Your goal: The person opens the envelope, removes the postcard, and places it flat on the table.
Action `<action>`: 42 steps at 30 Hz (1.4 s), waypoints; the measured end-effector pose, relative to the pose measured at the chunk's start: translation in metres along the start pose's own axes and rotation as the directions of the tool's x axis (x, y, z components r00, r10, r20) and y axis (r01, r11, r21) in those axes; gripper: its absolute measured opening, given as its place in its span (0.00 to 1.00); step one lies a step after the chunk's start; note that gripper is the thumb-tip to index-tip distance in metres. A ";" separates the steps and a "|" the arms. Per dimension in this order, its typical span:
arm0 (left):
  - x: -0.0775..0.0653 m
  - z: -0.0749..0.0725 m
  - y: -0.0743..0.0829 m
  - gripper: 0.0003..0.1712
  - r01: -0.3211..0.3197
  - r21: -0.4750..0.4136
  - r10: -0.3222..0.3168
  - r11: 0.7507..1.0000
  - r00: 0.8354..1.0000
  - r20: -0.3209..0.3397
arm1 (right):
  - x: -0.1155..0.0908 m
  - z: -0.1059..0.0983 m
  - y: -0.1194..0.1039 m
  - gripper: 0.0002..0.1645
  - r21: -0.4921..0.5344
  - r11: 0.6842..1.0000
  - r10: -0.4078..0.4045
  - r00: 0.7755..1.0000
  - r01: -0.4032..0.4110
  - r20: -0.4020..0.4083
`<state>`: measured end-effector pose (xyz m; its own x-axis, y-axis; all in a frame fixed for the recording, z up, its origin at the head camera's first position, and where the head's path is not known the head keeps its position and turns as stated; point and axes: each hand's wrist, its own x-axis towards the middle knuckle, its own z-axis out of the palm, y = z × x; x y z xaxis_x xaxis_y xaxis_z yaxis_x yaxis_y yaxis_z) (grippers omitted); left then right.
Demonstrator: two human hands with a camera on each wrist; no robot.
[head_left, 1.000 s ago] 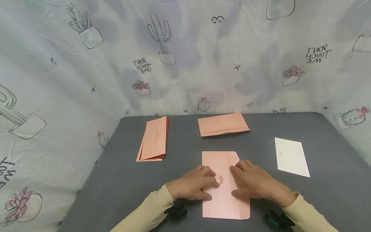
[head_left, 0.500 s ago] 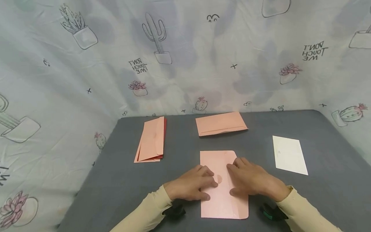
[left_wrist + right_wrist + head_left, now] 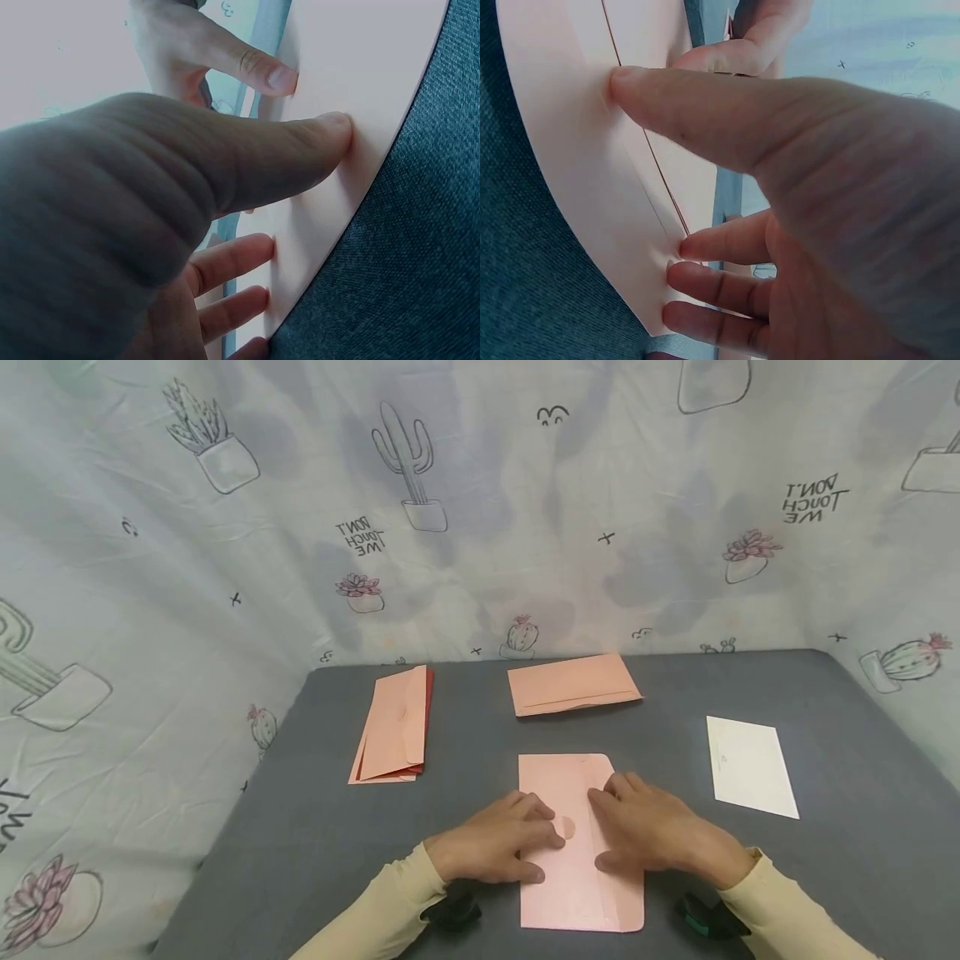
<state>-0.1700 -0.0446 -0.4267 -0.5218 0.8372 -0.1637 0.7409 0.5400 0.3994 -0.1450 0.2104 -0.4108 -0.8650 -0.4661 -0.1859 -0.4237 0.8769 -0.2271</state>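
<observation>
A pale pink envelope lies flat on the grey table, its long side running away from me. A small round mark shows near its middle, and a flap runs down its right side. My left hand rests on the left part, thumb and fingertips touching the paper with the fingers spread. On the flap side, my right hand touches the paper with its thumb and fingertips. The right wrist view shows the right thumb right beside the flap's dark edge line. Neither hand is curled round the envelope.
Several stacked pink envelopes, with red showing between them, lie at the back left. Another pink envelope lies at the back middle. To the right is a white card. A cactus-print curtain hangs behind the table.
The head view shifts a little. Both hands stay at the same spots on the envelope, and the other papers lie as before.
</observation>
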 end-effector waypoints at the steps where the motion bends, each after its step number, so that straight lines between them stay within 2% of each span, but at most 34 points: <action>1: 0.000 0.001 0.000 0.21 -0.004 0.001 0.004 1.000 1.000 -0.002 | 0.000 0.001 0.000 0.47 0.000 1.000 -0.004 1.000 0.004 0.001; 9: 0.000 0.002 -0.002 0.21 -0.005 0.003 0.005 1.000 1.000 -0.008 | 0.000 0.001 0.002 0.49 0.000 0.999 -0.041 0.999 0.041 0.001; 17: -0.001 0.001 -0.001 0.22 0.005 -0.019 -0.005 1.000 1.000 -0.006 | 0.003 0.006 0.003 0.46 -0.031 0.999 -0.047 0.996 0.045 -0.073; 19: -0.001 0.001 -0.001 0.22 0.005 -0.017 -0.005 1.000 1.000 -0.016 | 0.004 0.007 0.004 0.46 -0.020 0.998 -0.059 0.994 0.058 -0.087; 22: -0.001 0.002 -0.001 0.24 0.033 -0.034 -0.033 0.999 0.999 -0.017 | 0.005 0.005 0.006 0.50 0.048 0.998 -0.048 0.998 0.050 -0.042; 24: -0.001 0.001 -0.002 0.28 0.075 -0.057 -0.075 0.996 0.997 -0.009 | 0.004 0.003 0.007 0.54 0.103 0.994 -0.037 0.999 0.036 0.009; 27: -0.001 0.001 -0.004 0.40 0.157 -0.084 -0.157 0.984 0.988 0.007 | 0.004 0.001 0.008 0.57 0.162 0.987 -0.026 0.998 0.016 0.057; 30: -0.001 0.000 -0.006 0.56 0.208 -0.072 -0.207 0.975 0.978 0.032 | 0.003 0.001 0.010 0.57 0.174 0.984 -0.042 0.998 0.032 0.054; 34: -0.003 -0.002 -0.007 0.71 0.223 -0.031 -0.220 0.974 0.972 0.085 | 0.003 0.002 0.010 0.58 0.163 0.986 -0.047 0.999 0.042 0.024; 37: -0.004 -0.003 -0.006 0.76 0.224 -0.027 -0.220 0.974 0.969 0.109 | 0.003 0.002 0.010 0.59 0.149 0.988 -0.046 0.999 0.045 0.004; 42: -0.005 -0.003 -0.005 0.76 0.225 -0.004 -0.223 0.974 0.968 0.113 | 0.004 0.004 0.009 0.58 0.088 0.994 -0.063 0.998 0.065 -0.032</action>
<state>-0.1723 -0.0512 -0.4252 -0.6230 0.6998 -0.3496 0.6026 0.7143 0.3559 -0.1513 0.2157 -0.4171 -0.8450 -0.5161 -0.1403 -0.4540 0.8308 -0.3219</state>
